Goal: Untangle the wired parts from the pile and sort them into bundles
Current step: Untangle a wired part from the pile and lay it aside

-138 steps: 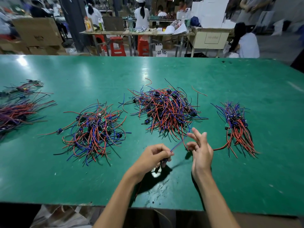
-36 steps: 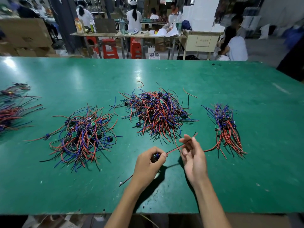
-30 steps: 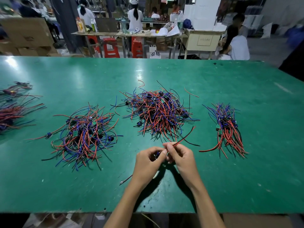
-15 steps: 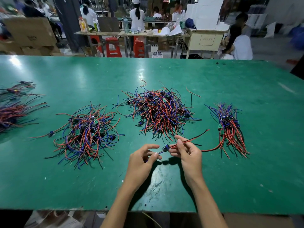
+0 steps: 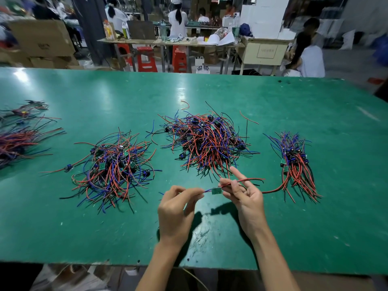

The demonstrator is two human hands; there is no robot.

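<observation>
One wired part (image 5: 216, 190), a small green board with blue wires on its left and red and black wires on its right, hangs stretched between my hands above the green table (image 5: 210, 91). My left hand (image 5: 178, 206) pinches its blue wires. My right hand (image 5: 243, 196) pinches the red and black wires beside the board, index finger raised. Behind my hands lies the big tangled pile (image 5: 206, 139). A looser pile (image 5: 114, 166) lies to the left. A tidy bundle (image 5: 295, 162) of aligned parts lies to the right.
More wire bundles (image 5: 16, 139) lie at the table's left edge. The table's front edge (image 5: 189, 264) runs just below my wrists. Beyond the far edge are people, red stools (image 5: 147, 57), cardboard boxes (image 5: 42, 40) and work benches.
The part was pulled from the middle pile and turned between my hands. Since half a second ago my hands have drawn a little further apart, so its wires now stretch straight.
</observation>
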